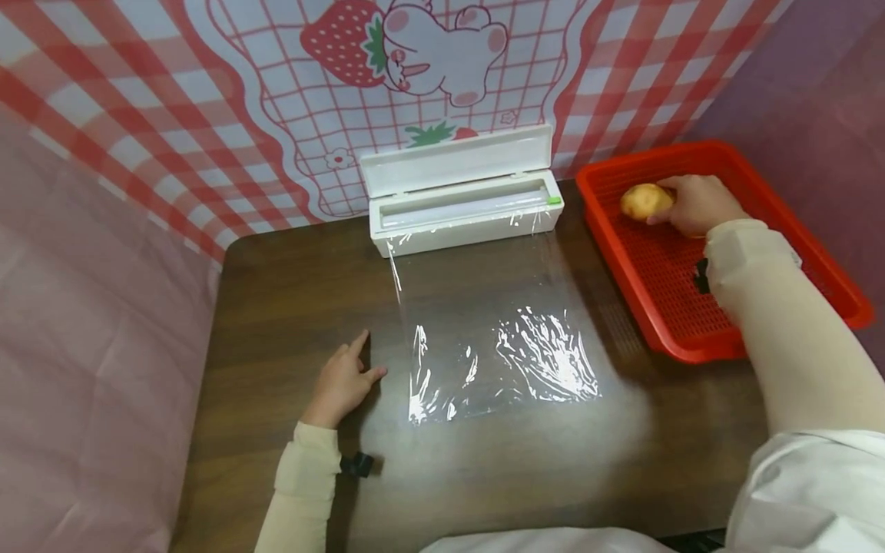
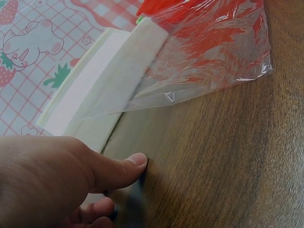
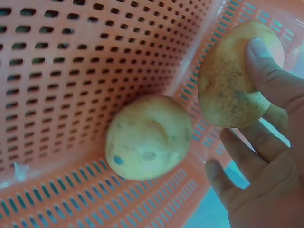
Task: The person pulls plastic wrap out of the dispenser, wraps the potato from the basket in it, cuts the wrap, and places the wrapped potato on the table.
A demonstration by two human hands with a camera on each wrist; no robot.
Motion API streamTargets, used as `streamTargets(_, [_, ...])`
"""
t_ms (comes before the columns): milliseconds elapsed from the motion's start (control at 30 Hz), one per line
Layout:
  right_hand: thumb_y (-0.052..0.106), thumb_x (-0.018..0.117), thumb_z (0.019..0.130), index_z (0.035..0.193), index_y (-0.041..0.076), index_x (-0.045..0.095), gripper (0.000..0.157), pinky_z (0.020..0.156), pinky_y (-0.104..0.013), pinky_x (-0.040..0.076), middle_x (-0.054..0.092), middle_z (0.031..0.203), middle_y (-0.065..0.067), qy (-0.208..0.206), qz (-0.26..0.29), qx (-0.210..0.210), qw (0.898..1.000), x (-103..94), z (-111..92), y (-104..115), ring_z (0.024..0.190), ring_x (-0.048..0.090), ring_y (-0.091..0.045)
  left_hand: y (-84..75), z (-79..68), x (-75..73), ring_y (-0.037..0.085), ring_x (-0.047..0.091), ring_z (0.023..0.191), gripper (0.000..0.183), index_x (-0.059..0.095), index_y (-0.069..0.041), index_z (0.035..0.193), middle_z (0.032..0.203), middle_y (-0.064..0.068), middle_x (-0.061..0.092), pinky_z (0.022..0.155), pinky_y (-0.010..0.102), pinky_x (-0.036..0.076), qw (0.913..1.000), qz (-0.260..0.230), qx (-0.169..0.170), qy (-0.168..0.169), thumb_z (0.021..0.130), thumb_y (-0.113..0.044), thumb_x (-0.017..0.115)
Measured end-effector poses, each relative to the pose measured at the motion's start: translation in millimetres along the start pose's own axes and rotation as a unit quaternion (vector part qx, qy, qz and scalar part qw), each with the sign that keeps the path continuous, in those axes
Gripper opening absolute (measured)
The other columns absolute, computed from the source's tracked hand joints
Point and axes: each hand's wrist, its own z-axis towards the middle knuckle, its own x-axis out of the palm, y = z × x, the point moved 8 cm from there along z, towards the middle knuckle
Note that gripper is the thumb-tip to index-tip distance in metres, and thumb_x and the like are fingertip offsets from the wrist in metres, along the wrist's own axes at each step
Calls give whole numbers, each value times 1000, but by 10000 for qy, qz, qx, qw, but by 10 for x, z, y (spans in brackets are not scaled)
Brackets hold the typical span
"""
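Note:
My right hand [image 1: 698, 203] is inside the red plastic basket [image 1: 667, 342], gripping a potato [image 1: 643, 201]. In the right wrist view the thumb presses on this potato [image 3: 232, 80], with fingers behind it. A second potato [image 3: 148, 137] lies lower in the basket, apart from the hand. My left hand [image 1: 342, 384] rests on the table left of a sheet of plastic wrap [image 1: 484, 361], thumb and forefinger spread, holding nothing. The sheet runs out over the front of a white wrap dispenser box [image 1: 470, 223], whose lid [image 1: 459, 161] stands up.
The brown wooden table [image 1: 290, 307] carries the dispenser at its back edge and the basket at its right. Behind hangs a red-and-white checked cloth [image 1: 276, 100] with strawberries and a cartoon animal. A green slider [image 1: 554, 200] sits at the box's right end.

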Motion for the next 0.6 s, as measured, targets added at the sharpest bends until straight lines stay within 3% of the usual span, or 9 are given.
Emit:
streamTargets(200, [29, 79, 88, 133, -5, 59, 59, 84, -57, 43, 64, 115, -29, -271, -76, -355, 9990, -163, -111, 131, 96, 55, -43, 11, 0, 4, 23, 51, 78, 82, 35, -9, 157, 91, 7, 53, 71, 39, 45, 10000, -25, 17, 7, 90, -34, 77])
streamTargets(600, [28, 79, 88, 140, -10, 51, 69, 94, -63, 40, 58, 128, -32, -406, -137, -618, 9972, -332, -293, 388, 109, 52, -46, -9, -11, -11, 24, 52, 79, 82, 35, -9, 157, 92, 8, 54, 71, 40, 46, 10000, -11, 10, 37, 90, -33, 77])
